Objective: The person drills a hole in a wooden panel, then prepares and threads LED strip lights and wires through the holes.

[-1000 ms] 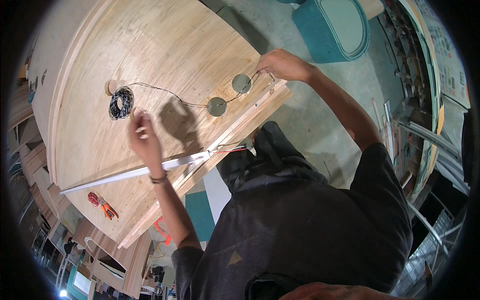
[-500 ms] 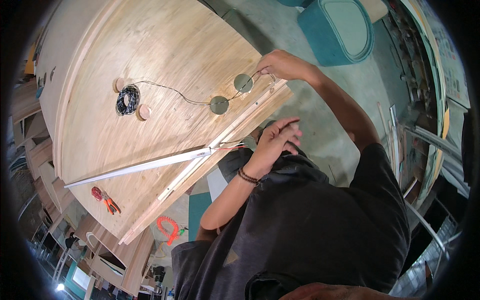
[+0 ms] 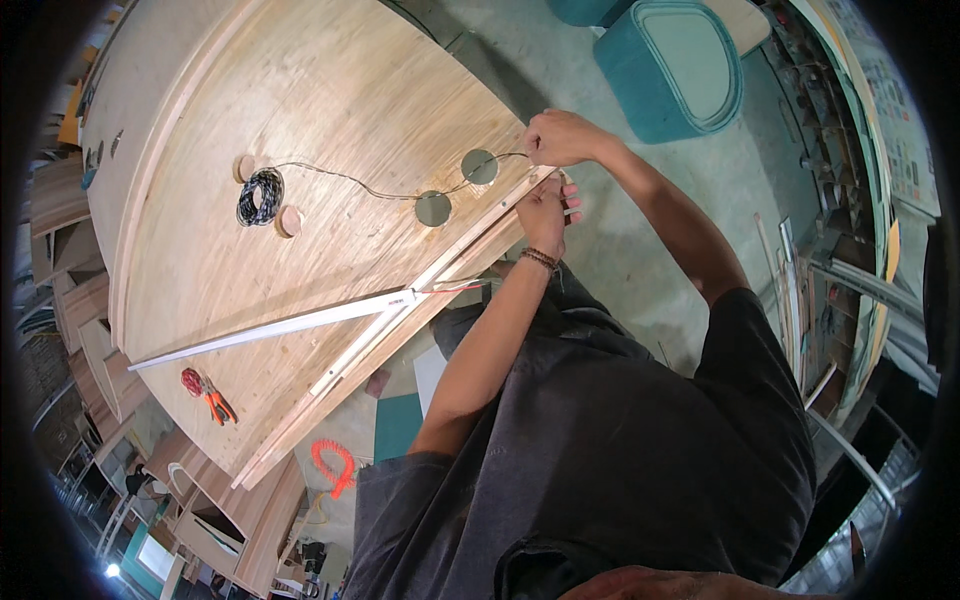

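Note:
Thin dark-and-light wire (image 3: 345, 178) runs from a coil (image 3: 260, 197) on the wooden panel (image 3: 330, 110), past two round holes (image 3: 433, 208), to the panel's right corner. There my right hand (image 3: 562, 138) is closed with the wire's end at its fingers. Just below it, at the panel's edge, my left hand (image 3: 545, 213) has its fingers apart and appears to hold nothing; part of it is hidden by the edge. A long white strip (image 3: 290, 328) lies across the panel, with red and pale leads (image 3: 455, 288) sticking out of its near end.
Two wooden discs (image 3: 291, 221) flank the coil. Orange-handled pliers (image 3: 217, 405) and a red bundle (image 3: 191, 380) lie at the panel's lower left. An orange coiled hose (image 3: 335, 468) is below the panel. A teal bin (image 3: 670, 70) stands on the floor at upper right.
My left hand has moved up and right from before my body to the panel's edge beside my right hand. My right hand has shifted slightly, still at the wire's end.

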Demonstrator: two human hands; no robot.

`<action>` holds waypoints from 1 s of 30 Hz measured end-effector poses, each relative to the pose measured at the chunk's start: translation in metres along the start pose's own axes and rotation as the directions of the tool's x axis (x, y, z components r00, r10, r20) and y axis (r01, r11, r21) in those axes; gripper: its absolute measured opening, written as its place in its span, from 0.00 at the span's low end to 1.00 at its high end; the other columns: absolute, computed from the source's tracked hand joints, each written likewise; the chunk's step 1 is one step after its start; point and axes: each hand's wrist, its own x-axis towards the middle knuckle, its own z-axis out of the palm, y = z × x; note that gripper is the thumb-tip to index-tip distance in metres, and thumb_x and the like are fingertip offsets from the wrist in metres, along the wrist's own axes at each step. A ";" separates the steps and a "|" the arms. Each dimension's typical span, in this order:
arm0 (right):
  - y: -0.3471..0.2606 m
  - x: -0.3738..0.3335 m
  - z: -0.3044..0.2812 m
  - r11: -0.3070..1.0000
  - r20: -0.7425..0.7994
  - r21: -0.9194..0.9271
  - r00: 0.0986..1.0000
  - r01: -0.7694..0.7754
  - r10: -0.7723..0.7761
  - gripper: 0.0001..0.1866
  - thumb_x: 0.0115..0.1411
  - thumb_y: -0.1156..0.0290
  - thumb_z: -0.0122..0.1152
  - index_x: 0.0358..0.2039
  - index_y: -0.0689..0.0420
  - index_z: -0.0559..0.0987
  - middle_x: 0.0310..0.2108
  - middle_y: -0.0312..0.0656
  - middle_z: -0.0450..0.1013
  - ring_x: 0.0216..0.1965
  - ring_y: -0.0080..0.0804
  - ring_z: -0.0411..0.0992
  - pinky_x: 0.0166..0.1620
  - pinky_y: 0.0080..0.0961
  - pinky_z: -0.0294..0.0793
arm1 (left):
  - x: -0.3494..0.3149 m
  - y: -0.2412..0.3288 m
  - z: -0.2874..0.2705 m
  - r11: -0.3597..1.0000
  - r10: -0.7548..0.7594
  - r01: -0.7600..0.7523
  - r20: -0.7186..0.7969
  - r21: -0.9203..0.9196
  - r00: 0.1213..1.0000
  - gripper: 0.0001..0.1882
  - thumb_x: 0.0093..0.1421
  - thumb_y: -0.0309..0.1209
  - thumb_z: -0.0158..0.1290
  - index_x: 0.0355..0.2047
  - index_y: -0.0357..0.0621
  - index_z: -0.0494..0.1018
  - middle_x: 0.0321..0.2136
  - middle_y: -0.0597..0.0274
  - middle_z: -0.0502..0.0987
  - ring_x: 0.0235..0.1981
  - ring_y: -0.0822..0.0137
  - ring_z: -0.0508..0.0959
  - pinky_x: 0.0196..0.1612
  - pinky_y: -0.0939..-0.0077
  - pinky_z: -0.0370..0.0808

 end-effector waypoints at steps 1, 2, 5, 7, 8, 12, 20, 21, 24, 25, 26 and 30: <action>0.001 0.003 0.000 1.000 0.023 -0.019 1.000 -0.008 0.008 0.10 0.52 0.69 0.61 0.32 0.59 0.83 0.28 0.50 0.78 0.33 0.48 0.77 0.37 0.40 0.74 | 0.004 0.000 0.002 1.000 0.010 -0.010 -0.020 0.005 1.000 0.11 0.69 0.37 0.52 0.41 0.42 0.77 0.31 0.59 0.82 0.27 0.69 0.79 0.26 0.74 0.78; 0.002 0.003 0.000 0.999 0.045 -0.038 0.999 -0.017 0.018 0.10 0.53 0.68 0.61 0.33 0.59 0.83 0.28 0.49 0.79 0.33 0.47 0.77 0.37 0.40 0.74 | 0.006 -0.002 0.003 1.000 0.019 -0.018 -0.039 0.010 0.999 0.11 0.69 0.37 0.53 0.40 0.42 0.77 0.29 0.60 0.81 0.25 0.70 0.79 0.25 0.75 0.78; -0.001 -0.018 0.006 0.987 -0.236 0.117 0.968 0.112 -0.082 0.13 0.56 0.62 0.63 0.36 0.57 0.83 0.30 0.47 0.79 0.33 0.45 0.77 0.38 0.38 0.75 | 0.004 -0.006 -0.003 1.000 0.019 -0.019 -0.041 0.017 0.999 0.09 0.67 0.34 0.55 0.35 0.41 0.78 0.25 0.61 0.80 0.22 0.70 0.78 0.24 0.74 0.77; -0.008 -0.036 0.005 0.982 -0.390 0.186 0.920 0.040 0.036 0.14 0.58 0.61 0.63 0.39 0.57 0.83 0.31 0.46 0.79 0.33 0.41 0.78 0.38 0.34 0.75 | -0.001 -0.011 -0.009 0.998 0.040 -0.038 -0.044 0.052 0.998 0.09 0.67 0.33 0.55 0.33 0.41 0.79 0.23 0.63 0.78 0.21 0.71 0.76 0.22 0.75 0.76; -0.012 -0.044 0.007 0.974 -0.452 0.227 0.888 0.017 0.090 0.14 0.59 0.60 0.64 0.40 0.57 0.83 0.32 0.46 0.79 0.33 0.40 0.78 0.38 0.33 0.75 | -0.004 -0.014 -0.012 0.997 0.050 -0.047 -0.056 0.065 0.997 0.09 0.66 0.32 0.55 0.32 0.40 0.79 0.22 0.64 0.77 0.20 0.71 0.76 0.21 0.75 0.75; -0.014 -0.088 0.044 0.905 -0.489 0.416 0.816 -0.092 0.308 0.09 0.63 0.64 0.60 0.37 0.56 0.82 0.33 0.44 0.80 0.35 0.40 0.79 0.39 0.30 0.77 | -0.031 -0.027 -0.032 0.987 0.073 -0.086 0.092 0.137 0.993 0.09 0.66 0.30 0.55 0.32 0.38 0.79 0.21 0.65 0.75 0.19 0.74 0.74 0.19 0.77 0.73; -0.065 -0.115 0.099 0.932 -0.421 0.349 0.905 0.096 0.064 0.13 0.60 0.76 0.59 0.46 0.60 0.79 0.41 0.51 0.75 0.42 0.44 0.77 0.44 0.35 0.76 | -0.068 -0.029 -0.078 0.906 0.136 -0.163 0.097 0.390 0.986 0.12 0.68 0.31 0.48 0.38 0.35 0.76 0.26 0.62 0.78 0.22 0.72 0.75 0.22 0.75 0.79; -0.065 -0.114 0.101 0.954 -0.396 0.281 0.918 0.107 0.013 0.14 0.59 0.76 0.59 0.47 0.59 0.79 0.42 0.51 0.74 0.44 0.46 0.76 0.46 0.37 0.75 | -0.071 -0.027 -0.084 0.899 0.134 -0.162 0.096 0.406 0.986 0.12 0.68 0.32 0.47 0.39 0.35 0.76 0.27 0.60 0.79 0.22 0.71 0.77 0.23 0.74 0.79; -0.059 -0.110 0.111 0.962 -0.418 0.116 0.891 0.247 -0.178 0.11 0.59 0.75 0.60 0.43 0.60 0.80 0.37 0.51 0.74 0.41 0.51 0.74 0.47 0.41 0.72 | -0.082 -0.029 -0.104 0.929 0.081 -0.115 0.111 0.353 0.991 0.12 0.68 0.33 0.46 0.38 0.37 0.75 0.29 0.57 0.81 0.25 0.69 0.79 0.22 0.74 0.79; -0.058 -0.112 0.109 0.955 -0.380 0.127 0.903 0.266 -0.201 0.09 0.59 0.75 0.60 0.41 0.60 0.80 0.36 0.51 0.74 0.40 0.51 0.73 0.46 0.41 0.72 | -0.093 -0.021 -0.107 0.883 0.083 -0.146 0.159 0.446 0.984 0.12 0.67 0.33 0.46 0.37 0.37 0.76 0.29 0.57 0.81 0.24 0.69 0.79 0.23 0.73 0.78; -0.066 -0.111 0.109 0.958 -0.330 0.120 0.921 0.261 -0.210 0.07 0.60 0.74 0.60 0.38 0.60 0.81 0.35 0.51 0.74 0.39 0.50 0.73 0.45 0.40 0.72 | -0.104 -0.015 -0.112 0.828 0.074 -0.168 0.193 0.535 0.978 0.12 0.66 0.32 0.46 0.37 0.37 0.76 0.29 0.56 0.81 0.23 0.68 0.79 0.24 0.72 0.77; -0.096 -0.119 0.093 0.949 -0.203 0.089 0.938 0.303 -0.281 0.07 0.60 0.73 0.61 0.37 0.62 0.82 0.33 0.48 0.75 0.35 0.46 0.74 0.41 0.34 0.73 | -0.122 -0.027 -0.147 0.563 0.296 -0.499 0.403 0.659 0.866 0.13 0.66 0.35 0.51 0.40 0.38 0.77 0.32 0.55 0.82 0.32 0.63 0.81 0.39 0.69 0.76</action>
